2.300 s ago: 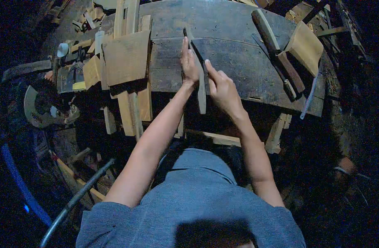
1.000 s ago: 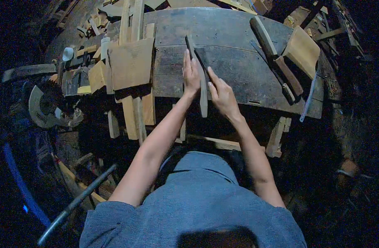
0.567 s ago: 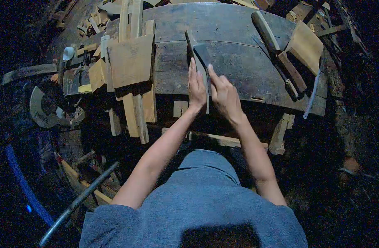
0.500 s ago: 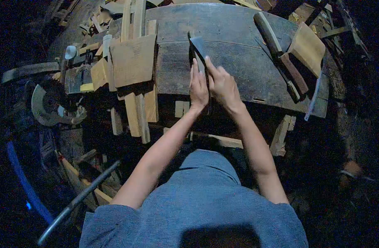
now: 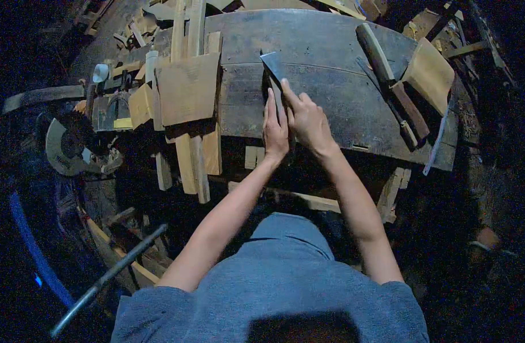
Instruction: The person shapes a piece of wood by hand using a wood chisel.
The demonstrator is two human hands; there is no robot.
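A flat steel chisel blade [image 5: 272,64], flaring to a bright edge at its far end, points away from me over the workbench [image 5: 325,80]. My right hand [image 5: 308,120] is closed around its near part, with the index finger stretched along the metal. My left hand [image 5: 276,132] lies against its left side, fingers long and close together, pressing on it. Under the blade is a narrow dark strip, mostly covered by the blade and hands; I cannot make out what it is. The blade's near end is hidden by my hands.
A broad wooden board [image 5: 188,91] rests on several wood strips at the left of the bench. To the right lie a long-handled tool [image 5: 410,106], a curved wood block [image 5: 428,71] and a thin pale strip [image 5: 437,143]. A metal pipe [image 5: 111,271] slants at lower left.
The view has tipped slightly, so the bench sits lower in the picture. The blade has turned a little and its bright far edge now shows; both hands keep their hold.
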